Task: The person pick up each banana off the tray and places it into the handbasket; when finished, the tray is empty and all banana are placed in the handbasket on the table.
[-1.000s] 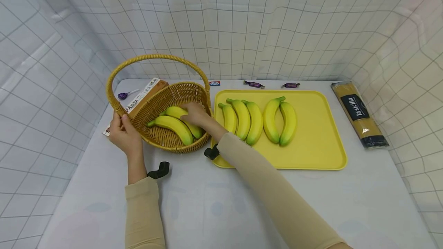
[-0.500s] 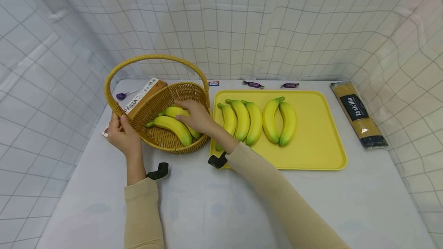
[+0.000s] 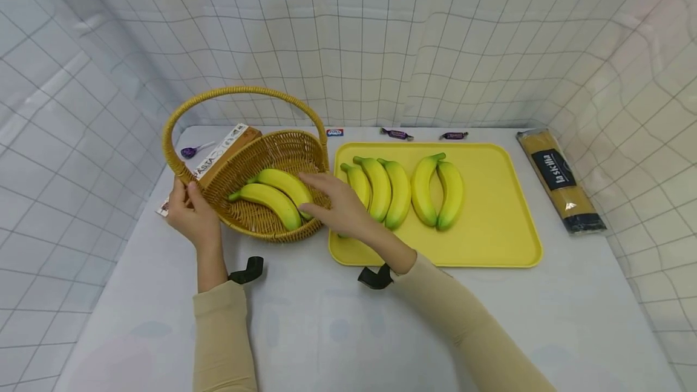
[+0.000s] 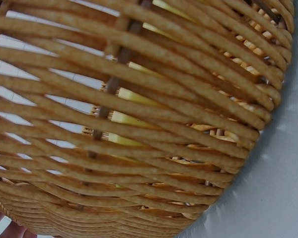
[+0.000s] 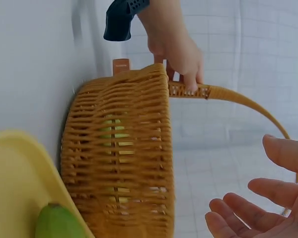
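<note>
Bench: pale-covered, running from the person's side to the curtain, with both forearms reaching over it.
Sleeves: beige, with a black wrist piece showing at each arm.
Left hand: grasping the basket where the handle meets the rim on its left side.
Right hand: released, thumb and fingers apart at the basket's right rim, carrying nothing (the right wrist view shows only air between them). Whether the thumb touches a banana, I cannot tell.
Yellow tray: just beside the basket, on its right; five bananas show on it — three in a row at the left, the first partly behind the right hand, then two bowed apart in the middle.
Bananas inside the basket: two, lying side by side on the woven bottom, neither one held.
Progress: part-way, I would judge — two bananas sit in the basket as a finished share, while the five on the tray look like the share left to handle.
Far items: a pasta box behind the basket with a lollipop near it, small wrapped sweets along the back, a pasta packet right of the tray; all seem outside the work.
Curtain: white, grid-lined, behind everything.
</note>
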Available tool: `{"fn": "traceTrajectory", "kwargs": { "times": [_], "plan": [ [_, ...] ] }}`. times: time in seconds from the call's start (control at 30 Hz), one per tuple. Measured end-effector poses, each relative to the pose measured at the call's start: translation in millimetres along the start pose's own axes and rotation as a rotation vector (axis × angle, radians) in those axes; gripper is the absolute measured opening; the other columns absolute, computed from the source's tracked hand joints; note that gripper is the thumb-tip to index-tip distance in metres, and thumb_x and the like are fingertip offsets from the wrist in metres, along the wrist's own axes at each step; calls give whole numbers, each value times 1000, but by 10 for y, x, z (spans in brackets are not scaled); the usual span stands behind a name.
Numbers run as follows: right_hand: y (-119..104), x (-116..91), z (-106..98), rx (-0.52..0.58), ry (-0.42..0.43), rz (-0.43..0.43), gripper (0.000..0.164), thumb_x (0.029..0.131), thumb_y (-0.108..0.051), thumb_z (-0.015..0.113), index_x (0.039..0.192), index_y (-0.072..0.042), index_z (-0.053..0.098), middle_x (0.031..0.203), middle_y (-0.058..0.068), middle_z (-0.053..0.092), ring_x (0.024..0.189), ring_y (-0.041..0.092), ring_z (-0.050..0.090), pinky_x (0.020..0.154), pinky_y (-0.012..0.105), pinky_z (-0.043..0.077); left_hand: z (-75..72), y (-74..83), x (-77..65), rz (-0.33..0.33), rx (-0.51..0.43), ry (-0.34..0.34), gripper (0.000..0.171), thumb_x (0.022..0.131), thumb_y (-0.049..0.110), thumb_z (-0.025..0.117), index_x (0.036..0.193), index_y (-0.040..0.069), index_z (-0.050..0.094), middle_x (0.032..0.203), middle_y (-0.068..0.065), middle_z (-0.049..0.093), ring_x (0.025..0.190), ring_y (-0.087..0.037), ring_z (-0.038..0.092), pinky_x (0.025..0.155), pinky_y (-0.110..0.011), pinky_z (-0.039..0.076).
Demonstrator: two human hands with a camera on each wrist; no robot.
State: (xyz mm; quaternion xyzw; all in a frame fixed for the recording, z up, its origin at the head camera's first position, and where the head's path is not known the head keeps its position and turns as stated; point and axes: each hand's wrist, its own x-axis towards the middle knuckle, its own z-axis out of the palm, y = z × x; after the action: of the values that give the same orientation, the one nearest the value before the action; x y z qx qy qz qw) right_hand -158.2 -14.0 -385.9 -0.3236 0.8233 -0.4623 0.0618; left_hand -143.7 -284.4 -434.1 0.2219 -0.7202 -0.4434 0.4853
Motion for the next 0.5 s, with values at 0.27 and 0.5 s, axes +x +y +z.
{"fn": "traceTrajectory", "kwargs": {
  "times": [0.27, 0.5],
  "plan": [
    [141, -403, -358, 5, 141, -10, 57, 93, -22, 67, 145, -10, 48, 143, 11, 52, 128, 26, 52, 102, 39, 47, 0, -3, 3, -33, 24, -16, 26, 99, 18, 53, 117, 11, 71, 89, 13, 59, 82, 6, 50, 74, -13, 40],
    [381, -670, -703, -33, 301, 22, 57, 91, -16, 69, 143, -8, 49, 139, 13, 54, 123, 29, 54, 100, 47, 48, 8, 11, -9, -23, 11, -11, 26, 99, 17, 54, 115, 8, 72, 89, 13, 58, 81, 6, 49, 73, -13, 39]
  ]
}}
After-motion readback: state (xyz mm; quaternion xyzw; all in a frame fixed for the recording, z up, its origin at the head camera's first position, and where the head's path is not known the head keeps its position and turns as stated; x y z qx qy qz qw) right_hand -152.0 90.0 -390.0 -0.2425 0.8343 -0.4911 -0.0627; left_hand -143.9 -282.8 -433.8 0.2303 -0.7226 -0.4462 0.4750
